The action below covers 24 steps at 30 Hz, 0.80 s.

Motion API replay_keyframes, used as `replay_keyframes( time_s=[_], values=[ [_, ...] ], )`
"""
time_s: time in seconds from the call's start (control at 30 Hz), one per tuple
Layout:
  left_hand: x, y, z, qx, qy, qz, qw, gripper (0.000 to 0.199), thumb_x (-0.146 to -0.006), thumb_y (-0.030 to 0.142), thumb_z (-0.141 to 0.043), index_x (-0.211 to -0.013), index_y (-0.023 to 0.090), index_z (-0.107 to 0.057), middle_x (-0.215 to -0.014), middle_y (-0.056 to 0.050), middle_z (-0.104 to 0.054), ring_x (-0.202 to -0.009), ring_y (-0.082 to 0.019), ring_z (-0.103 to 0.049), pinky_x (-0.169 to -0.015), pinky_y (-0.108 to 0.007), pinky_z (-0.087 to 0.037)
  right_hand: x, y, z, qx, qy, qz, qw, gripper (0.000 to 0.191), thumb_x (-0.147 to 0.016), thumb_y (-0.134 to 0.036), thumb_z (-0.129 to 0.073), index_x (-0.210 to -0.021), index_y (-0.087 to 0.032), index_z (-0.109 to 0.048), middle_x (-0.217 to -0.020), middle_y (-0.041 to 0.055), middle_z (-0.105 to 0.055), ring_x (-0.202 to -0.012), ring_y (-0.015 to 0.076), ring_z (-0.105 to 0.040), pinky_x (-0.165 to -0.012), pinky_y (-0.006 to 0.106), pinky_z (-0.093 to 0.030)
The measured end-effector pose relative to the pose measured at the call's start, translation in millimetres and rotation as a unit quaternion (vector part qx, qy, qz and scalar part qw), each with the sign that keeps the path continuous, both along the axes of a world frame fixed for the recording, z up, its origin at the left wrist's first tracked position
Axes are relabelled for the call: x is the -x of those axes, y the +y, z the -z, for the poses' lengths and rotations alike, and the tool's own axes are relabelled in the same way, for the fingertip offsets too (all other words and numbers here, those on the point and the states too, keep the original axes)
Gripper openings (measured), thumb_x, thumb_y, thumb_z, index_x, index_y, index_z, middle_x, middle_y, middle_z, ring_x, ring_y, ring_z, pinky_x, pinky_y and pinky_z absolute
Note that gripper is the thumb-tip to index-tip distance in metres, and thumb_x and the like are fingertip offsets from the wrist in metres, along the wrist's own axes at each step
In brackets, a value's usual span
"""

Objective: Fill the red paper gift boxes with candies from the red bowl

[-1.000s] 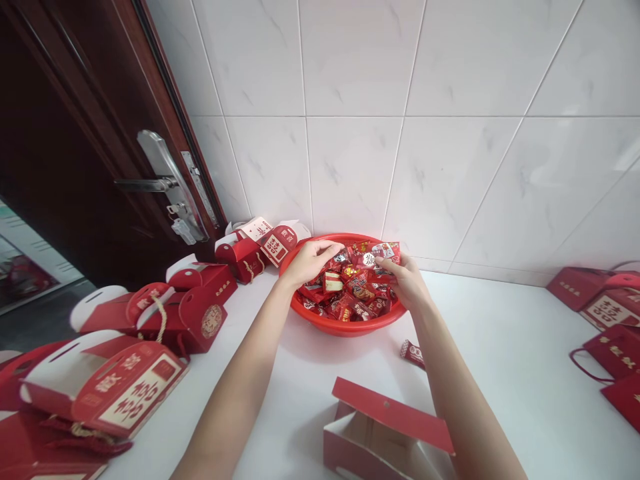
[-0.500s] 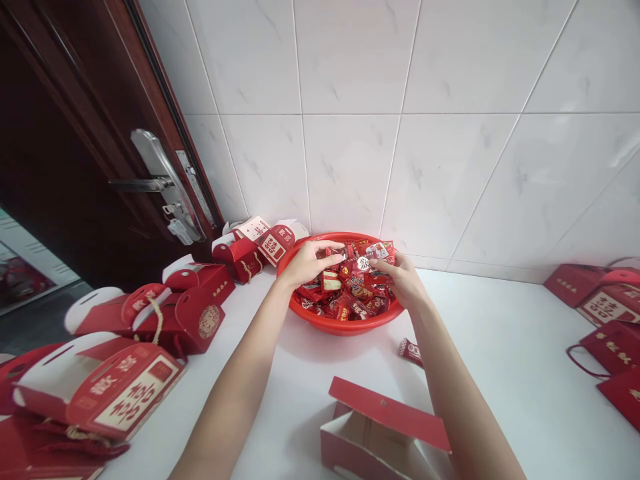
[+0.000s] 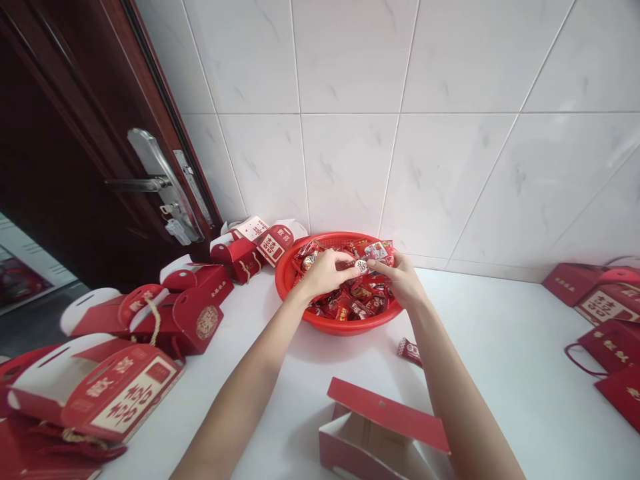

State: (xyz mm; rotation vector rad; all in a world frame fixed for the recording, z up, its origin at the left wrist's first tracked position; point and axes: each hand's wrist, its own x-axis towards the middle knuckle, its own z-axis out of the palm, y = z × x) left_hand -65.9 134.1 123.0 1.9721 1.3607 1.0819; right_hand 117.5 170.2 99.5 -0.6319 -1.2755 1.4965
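Note:
A red plastic basket (image 3: 345, 327) full of red-wrapped candies (image 3: 345, 308) stands near the tiled wall. Over it, my right hand (image 3: 406, 283) grips several red wrapped candies at the basket's right side, among them a packet (image 3: 376, 251) with a pale picture. My left hand (image 3: 325, 273) is above the middle of the basket. Its thumb and forefinger close on the edge of a wrapped candy (image 3: 361, 266) with a round white label, whose other side is at my right thumb. In front, a red box (image 3: 370, 440) stands with its lid flap raised and its white inside showing.
One loose wrapped candy (image 3: 410, 351) lies on the white table (image 3: 500, 360) beside my right forearm. Several red gift boxes (image 3: 195, 317) with rope handles line the left side. More red boxes (image 3: 607, 300) are at the right edge. A dark door (image 3: 75, 133) is at left.
My left hand has moved right across the candies, bringing its fingers to the white-labelled candy at my right hand. My right hand stays almost in place.

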Motion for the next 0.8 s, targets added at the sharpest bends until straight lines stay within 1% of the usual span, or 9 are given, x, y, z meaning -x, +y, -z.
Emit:
replay_keyframes(
  time_s=[0.1, 0.17, 0.23, 0.3, 0.43, 0.6, 0.7, 0.8],
  values=[
    [-2.1, 1.1, 2.7, -0.021, -0.004, -0.017, 1.0, 0.026, -0.077, 0.039, -0.069, -0.085, 0.016, -0.077, -0.088, -0.005, -0.078, -0.086, -0.025, -0.069, -0.082, -0.034, -0.053, -0.4, 0.3, 0.6, -0.007, -0.005, -0.003, 1.0, 0.04, -0.061, -0.036, -0.089, -0.093, -0.02, -0.072, -0.089, 0.0035, -0.076, -0.078, 0.021, -0.071, -0.071, 0.034, -0.059],
    [-0.9, 1.7, 2.7, -0.022, -0.013, -0.031, 0.999, 0.029, -0.077, 0.041, -0.07, -0.089, 0.015, -0.077, -0.094, -0.007, -0.078, -0.09, -0.027, -0.07, -0.083, -0.035, -0.053, -0.5, -0.3, -0.3, -0.004, -0.012, -0.006, 1.0, 0.04, -0.062, -0.037, -0.088, -0.094, -0.02, -0.072, -0.089, 0.0039, -0.076, -0.078, 0.0213, -0.07, -0.068, 0.032, -0.059],
    [0.3, 1.6, 1.7, -0.019, -0.016, -0.041, 0.999, 0.033, -0.077, 0.044, -0.071, -0.091, 0.015, -0.077, -0.095, -0.009, -0.078, -0.091, -0.027, -0.07, -0.081, -0.035, -0.054, -0.5, -1.2, -1.8, 0.006, -0.015, -0.003, 1.0, 0.04, -0.062, -0.038, -0.088, -0.093, -0.02, -0.072, -0.089, 0.0035, -0.076, -0.078, 0.021, -0.07, -0.064, 0.031, -0.058],
    [1.3, 1.5, 0.7, -0.015, -0.018, -0.037, 0.999, 0.034, -0.077, 0.046, -0.07, -0.088, 0.015, -0.077, -0.092, -0.008, -0.078, -0.089, -0.026, -0.069, -0.08, -0.034, -0.053, -0.6, -1.9, -3.0, 0.016, -0.014, 0.002, 1.0, 0.039, -0.061, -0.039, -0.089, -0.09, -0.021, -0.071, -0.088, 0.003, -0.075, -0.077, 0.0204, -0.07, -0.062, 0.03, -0.057],
    [4.7, 4.1, 1.1, -0.012, -0.04, -0.011, 0.999, 0.037, -0.078, 0.051, -0.069, -0.079, 0.015, -0.074, -0.083, -0.007, -0.075, -0.083, -0.024, -0.068, -0.077, -0.032, -0.052, -0.5, -1.1, -3.6, 0.02, -0.005, -0.001, 1.0, 0.039, -0.058, -0.036, -0.09, -0.088, -0.02, -0.07, -0.087, 0.0026, -0.074, -0.078, 0.0197, -0.069, -0.063, 0.029, -0.059],
    [9.9, 5.4, -0.9, -0.016, -0.065, -0.024, 0.997, 0.036, -0.075, 0.051, -0.072, -0.082, 0.016, -0.074, -0.086, -0.006, -0.075, -0.084, -0.023, -0.069, -0.077, -0.031, -0.051, 0.9, 1.5, -2.5, 0.03, 0.031, 0.014, 0.999, 0.038, -0.056, -0.032, -0.09, -0.086, -0.02, -0.07, -0.084, 0.0016, -0.074, -0.074, 0.0181, -0.068, -0.06, 0.028, -0.058],
    [9.8, 3.4, -3.8, -0.015, -0.082, -0.013, 0.996, 0.033, -0.076, 0.049, -0.072, -0.082, 0.016, -0.074, -0.087, -0.005, -0.075, -0.087, -0.024, -0.07, -0.079, -0.032, -0.053, 1.6, 3.2, -1.2, 0.037, 0.037, 0.022, 0.998, 0.036, -0.057, -0.031, -0.088, -0.085, -0.02, -0.07, -0.082, 0.0014, -0.074, -0.074, 0.0187, -0.069, -0.063, 0.029, -0.058],
    [10.3, 3.7, -3.2, -0.017, -0.117, -0.017, 0.993, 0.035, -0.074, 0.049, -0.074, -0.085, 0.016, -0.075, -0.088, -0.007, -0.076, -0.088, -0.025, -0.071, -0.081, -0.035, -0.054, 1.5, 5.7, 0.8, 0.046, 0.047, 0.031, 0.997, 0.034, -0.057, -0.033, -0.088, -0.082, -0.02, -0.069, -0.077, 0.0011, -0.074, -0.072, 0.019, -0.069, -0.065, 0.03, -0.057]
  ],
)
